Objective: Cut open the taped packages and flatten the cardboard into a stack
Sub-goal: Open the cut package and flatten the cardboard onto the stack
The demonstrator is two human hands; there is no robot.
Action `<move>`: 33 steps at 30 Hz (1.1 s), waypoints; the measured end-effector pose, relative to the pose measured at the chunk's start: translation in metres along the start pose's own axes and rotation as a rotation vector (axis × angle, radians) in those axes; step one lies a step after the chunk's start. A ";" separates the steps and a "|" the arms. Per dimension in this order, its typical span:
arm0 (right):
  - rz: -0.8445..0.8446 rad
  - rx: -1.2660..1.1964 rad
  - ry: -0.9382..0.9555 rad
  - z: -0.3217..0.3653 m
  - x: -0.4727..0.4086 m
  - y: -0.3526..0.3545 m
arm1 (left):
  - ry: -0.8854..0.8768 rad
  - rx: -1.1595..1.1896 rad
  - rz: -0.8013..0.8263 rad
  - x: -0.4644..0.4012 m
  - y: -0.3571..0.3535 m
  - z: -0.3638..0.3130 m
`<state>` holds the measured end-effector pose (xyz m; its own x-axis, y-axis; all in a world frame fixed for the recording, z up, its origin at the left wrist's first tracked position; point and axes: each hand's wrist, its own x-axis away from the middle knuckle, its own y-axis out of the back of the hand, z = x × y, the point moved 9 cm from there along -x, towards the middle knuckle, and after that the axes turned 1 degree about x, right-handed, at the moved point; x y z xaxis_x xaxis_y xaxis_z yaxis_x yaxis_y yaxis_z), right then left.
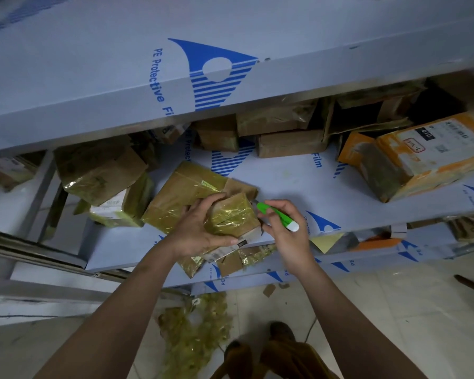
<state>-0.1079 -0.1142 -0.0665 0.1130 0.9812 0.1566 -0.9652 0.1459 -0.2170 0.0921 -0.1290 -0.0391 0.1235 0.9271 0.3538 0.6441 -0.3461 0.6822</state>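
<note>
The left hand curls its fingers over a small taped package, its grip holding the box at the front edge of the middle shelf. The right hand has a grip closed round a green-and-white utility knife, whose front end sits against the package's right side; the blade tip is too small to make out. The small package rests on a larger flat package wrapped in glossy yellowish tape, lying just behind and to its left. More taped cardboard boxes crowd the shelf's left side and back, and an orange-and-white parcel with printed labels lies well apart at the right. The shelf and the upper shelf above it wear blue-printed protective film. Below, on the tiled floor, a heap of crumpled tape scraps lies near the person's shoes.
</note>
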 end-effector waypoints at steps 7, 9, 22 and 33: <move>0.046 0.054 0.009 0.002 -0.006 -0.004 | -0.026 -0.021 0.016 -0.002 -0.001 0.000; 0.062 0.064 0.009 0.003 -0.007 -0.006 | -0.026 -0.012 0.015 -0.002 -0.001 0.001; 0.162 0.103 -0.055 0.007 -0.018 -0.007 | -0.034 -0.040 -0.026 -0.006 -0.003 0.004; 0.273 0.227 -0.009 0.001 0.016 -0.013 | -0.012 -0.097 -0.024 -0.009 -0.007 0.007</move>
<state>-0.0937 -0.1008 -0.0598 -0.1577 0.9787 0.1314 -0.9874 -0.1547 -0.0328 0.0914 -0.1339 -0.0516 0.1187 0.9368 0.3292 0.5707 -0.3357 0.7494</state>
